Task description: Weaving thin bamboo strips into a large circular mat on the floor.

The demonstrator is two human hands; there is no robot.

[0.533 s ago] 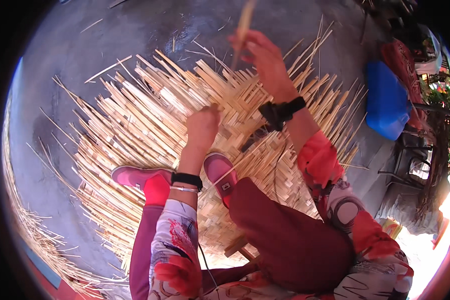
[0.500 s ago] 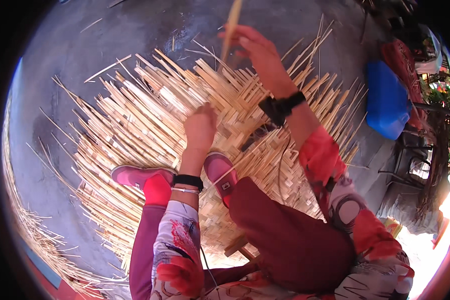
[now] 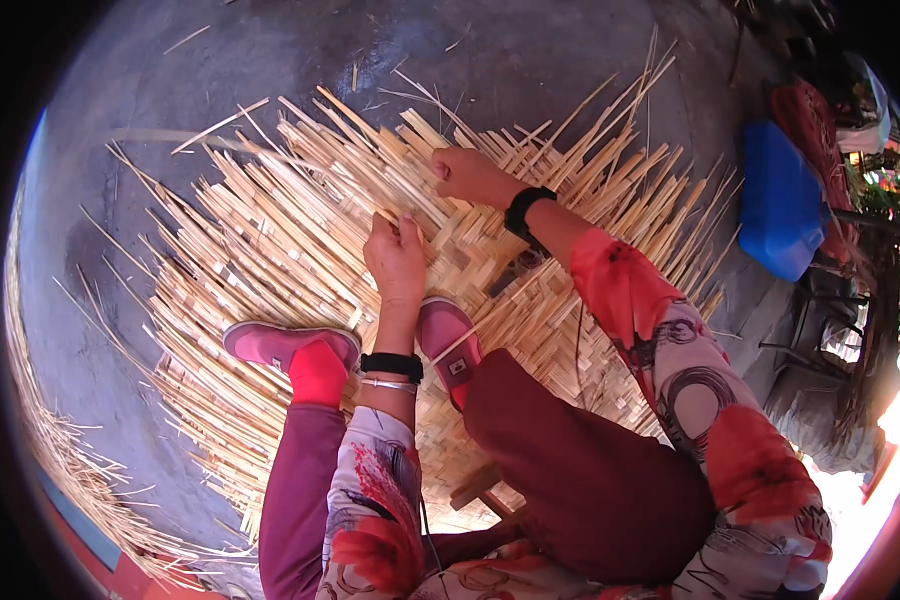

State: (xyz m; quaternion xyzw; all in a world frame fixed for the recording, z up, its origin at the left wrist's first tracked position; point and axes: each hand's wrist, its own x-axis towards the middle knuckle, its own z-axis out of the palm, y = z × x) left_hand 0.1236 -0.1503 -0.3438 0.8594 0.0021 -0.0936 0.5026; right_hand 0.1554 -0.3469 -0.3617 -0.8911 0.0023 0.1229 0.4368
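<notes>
A half-woven bamboo mat (image 3: 270, 250) of pale split strips lies on the floor, loose ends fanning out at its far and left sides. My left hand (image 3: 397, 258) is closed low over its middle, pinching a narrow bamboo strip (image 3: 386, 214) between thumb and fingers. Farther off and to the right, my right hand (image 3: 475, 178) makes a fist just above the weave; what it holds is hidden. A motion-smeared strip (image 3: 185, 136) stretches over the mat's far left edge, and I cannot tell which hand it runs to.
My pink shoes (image 3: 288, 345) rest on the mat. A blue plastic container (image 3: 778, 205) stands on the right, near dark metal legs (image 3: 820, 340). More loose strips (image 3: 80, 490) are heaped at the lower left. The grey floor (image 3: 120, 240) surrounds the mat.
My right hand has come down and nearer from the far side, its fingers now closed. The strip that stood up beside it no longer does; a blurred strip now lies across the far left.
</notes>
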